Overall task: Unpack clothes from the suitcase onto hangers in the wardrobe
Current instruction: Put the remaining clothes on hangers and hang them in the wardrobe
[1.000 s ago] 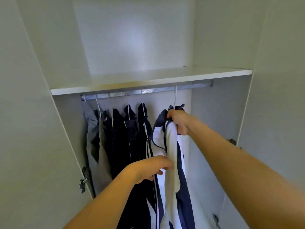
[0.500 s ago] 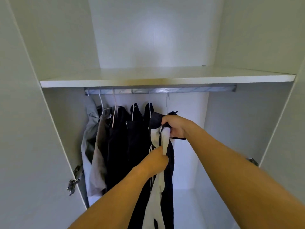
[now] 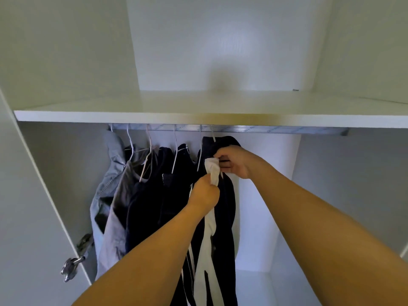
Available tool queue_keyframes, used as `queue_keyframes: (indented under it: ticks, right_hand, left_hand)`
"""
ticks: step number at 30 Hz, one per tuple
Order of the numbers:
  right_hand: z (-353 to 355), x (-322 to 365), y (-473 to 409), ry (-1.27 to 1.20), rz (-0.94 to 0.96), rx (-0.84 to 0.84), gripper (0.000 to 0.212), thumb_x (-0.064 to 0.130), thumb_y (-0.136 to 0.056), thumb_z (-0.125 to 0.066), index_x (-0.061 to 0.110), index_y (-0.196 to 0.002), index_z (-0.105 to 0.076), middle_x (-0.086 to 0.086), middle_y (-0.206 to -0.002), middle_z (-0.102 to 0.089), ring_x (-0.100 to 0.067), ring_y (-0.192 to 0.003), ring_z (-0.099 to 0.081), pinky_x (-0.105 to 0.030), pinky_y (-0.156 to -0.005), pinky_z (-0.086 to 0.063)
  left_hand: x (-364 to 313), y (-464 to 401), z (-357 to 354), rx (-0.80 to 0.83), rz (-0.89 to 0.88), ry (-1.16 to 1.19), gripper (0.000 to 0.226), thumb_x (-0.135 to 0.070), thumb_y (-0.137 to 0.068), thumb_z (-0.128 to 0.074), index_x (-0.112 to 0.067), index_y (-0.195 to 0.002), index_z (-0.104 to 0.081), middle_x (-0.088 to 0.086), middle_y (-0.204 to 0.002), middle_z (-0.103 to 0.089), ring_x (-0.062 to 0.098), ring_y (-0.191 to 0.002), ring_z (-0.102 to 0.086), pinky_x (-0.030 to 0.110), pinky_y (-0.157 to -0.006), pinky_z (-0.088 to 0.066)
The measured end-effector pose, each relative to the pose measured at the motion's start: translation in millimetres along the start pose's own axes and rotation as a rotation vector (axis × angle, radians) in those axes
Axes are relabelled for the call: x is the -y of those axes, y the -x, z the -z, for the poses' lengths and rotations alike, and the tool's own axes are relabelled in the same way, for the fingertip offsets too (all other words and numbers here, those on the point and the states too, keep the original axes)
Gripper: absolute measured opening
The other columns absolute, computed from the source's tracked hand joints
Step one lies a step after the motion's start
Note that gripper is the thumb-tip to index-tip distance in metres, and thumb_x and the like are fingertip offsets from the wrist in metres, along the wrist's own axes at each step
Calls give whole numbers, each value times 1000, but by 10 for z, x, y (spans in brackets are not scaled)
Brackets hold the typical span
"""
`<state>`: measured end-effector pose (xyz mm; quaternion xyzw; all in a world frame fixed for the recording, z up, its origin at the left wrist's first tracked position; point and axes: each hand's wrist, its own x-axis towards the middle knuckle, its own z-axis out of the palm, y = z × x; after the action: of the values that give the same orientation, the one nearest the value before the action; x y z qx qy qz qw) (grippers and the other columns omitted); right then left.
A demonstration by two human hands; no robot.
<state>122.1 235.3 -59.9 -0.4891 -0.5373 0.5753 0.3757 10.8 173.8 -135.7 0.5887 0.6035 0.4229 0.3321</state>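
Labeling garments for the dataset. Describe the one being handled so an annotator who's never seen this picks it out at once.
Look under the white shelf at the metal rail; clothes hang bunched at its left end. The garment is the rightmost one, with both hands on it: the right hand near its top, the left hand lower. Unlike its plain grey and dark neighbours, it is navy with broad white stripes.

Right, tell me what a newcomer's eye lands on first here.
Both hands meet mid-frame on the navy-and-white garment: the right hand grips its top under the rail, the left hand pinches its white strip lower down. To their left hang dark and grey clothes on white hangers.
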Motion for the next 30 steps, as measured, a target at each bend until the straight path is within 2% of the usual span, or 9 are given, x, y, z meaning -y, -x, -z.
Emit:
queue_keyframes:
  ticks: [4, 8, 10, 11, 13, 16, 23, 27, 30]
  right_hand:
    - [231, -51, -17, 63, 27, -82, 49, 14, -87, -57, 14, -135, -44, -15, -123, -60, -25, -100, -60, -29, -72, -52]
    - [482, -250, 111, 43, 52, -223, 8, 11, -93, -48, 15, -98, -53, -7, -106, -56, -15, -84, -52, -22, -65, -41]
    - [562, -418, 171, 35, 84, -275, 19, 9, -96, -46, 16, -113, -50, -5, -109, -54, -11, -85, -49, -19, -65, -39]
    - [582, -501, 187, 42, 95, -294, 36, 10, -97, -46, 12, -133, -44, -6, -120, -53, -12, -93, -49, -19, -73, -40]
    - [590, -635, 225, 84, 84, -332, 56, 12, -97, -45, 12, -150, -27, -8, -142, -43, -17, -113, -47, -23, -89, -37]
    - [594, -797, 250, 152, 83, -387, 56, 16, -98, -45, 16, -151, -26, -9, -147, -42, -26, -128, -46, -31, -100, -41]
    - [533, -1120, 289, 151, 32, -409, 50, 18, -99, -47, 19, -147, -32, -8, -148, -40, -28, -131, -45, -35, -103, -40]
    - [457, -1323, 342, 95, 42, -486, 45, 18, -100, -47, 22, -144, -36, -6, -147, -42, -26, -128, -47, -33, -98, -43]
    - [340, -1576, 394, 116, 116, -595, 44, 19, -100, -48, 23, -142, -38, -2, -147, -42, -23, -130, -46, -35, -103, -44]
  left_hand:
    - [-28, -321, -117, -20, 16, -67, 23, 2, -92, -37, 0, -98, -59, 8, -81, -55, 18, -73, -53, 24, -59, -44]
    - [35, -525, -303, 0, 65, -130, 23, 1, -95, -37, -13, -86, -52, 3, -83, -54, 20, -84, -56, 28, -71, -49]
    - [90, -565, -406, 19, 81, -145, 24, 1, -95, -38, -7, -105, -57, 7, -93, -57, 22, -90, -56, 30, -77, -49]
    - [107, -582, -449, 23, 79, -151, 27, 1, -95, -38, -3, -114, -57, 9, -98, -57, 22, -92, -55, 30, -77, -48]
    - [121, -595, -514, 31, 67, -159, 32, 2, -94, -38, -1, -122, -54, 11, -107, -57, 21, -94, -53, 28, -78, -45]
    - [164, -607, -615, 87, 37, -177, 33, 0, -93, -40, -1, -122, -55, 15, -115, -59, 22, -98, -55, 29, -81, -46]
    - [325, -454, -656, 73, -11, -164, 24, -9, -93, -42, -7, -114, -55, 6, -102, -60, 20, -94, -59, 29, -77, -48]
    - [526, -151, -728, 59, -41, -79, 27, -32, -101, -46, -10, -115, -54, 4, -99, -60, 19, -91, -61, 28, -75, -50]
    - [724, 88, -764, 77, 29, 83, 43, -50, -99, -42, -19, -126, -54, 2, -109, -60, 17, -102, -60, 32, -89, -50]
